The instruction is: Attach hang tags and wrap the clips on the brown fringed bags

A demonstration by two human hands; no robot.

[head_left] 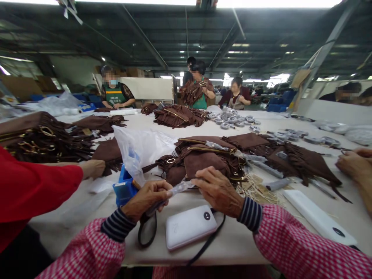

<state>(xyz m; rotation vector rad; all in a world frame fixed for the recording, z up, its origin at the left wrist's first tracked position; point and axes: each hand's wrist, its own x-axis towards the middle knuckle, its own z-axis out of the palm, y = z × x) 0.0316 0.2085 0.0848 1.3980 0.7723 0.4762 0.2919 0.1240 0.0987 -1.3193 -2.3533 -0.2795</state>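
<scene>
My left hand [152,197] is closed around a narrow piece in clear plastic wrapping [181,187]; a darker part shows under the fingers, and its kind cannot be made out. At the wrapping's other end, the fingers of my right hand [217,190] pinch together on the plastic. Just beyond both hands lies a pile of brown fringed bags [200,164] with gold zips. A white power bank [190,228] rests on the table below the hands, a black cord beside it. To the left stands a blue bin [124,188], with a clear plastic bag [142,149] rising from it.
A red-sleeved person's hand [94,168] is at the left; another person's hands [356,164] are at the right. More bag piles [43,135], wrapped straps [232,118], tag strings [255,190] and a second white power bank [318,217] lie on the table [232,248]. Several people work across it.
</scene>
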